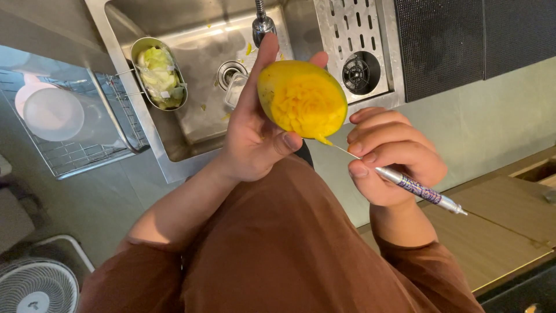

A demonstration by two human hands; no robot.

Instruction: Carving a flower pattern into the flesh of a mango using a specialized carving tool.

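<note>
At frame center, a yellow mango (301, 99) is cradled in the left hand (255, 136), carved face turned up for access. A thin carving knife (405, 182) is pinched pen-like by the right hand (391, 156), tip at the fruit's lower edge, above the sink (191, 116).

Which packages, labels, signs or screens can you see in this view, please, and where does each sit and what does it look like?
Printed band: around the barrel of the silver pen-shaped carving knife in the right hand; purple-blue pattern with pale marks.
No packages, signs or screens show; the left hand holds only a bare carved yellow mango over the sink.
</note>
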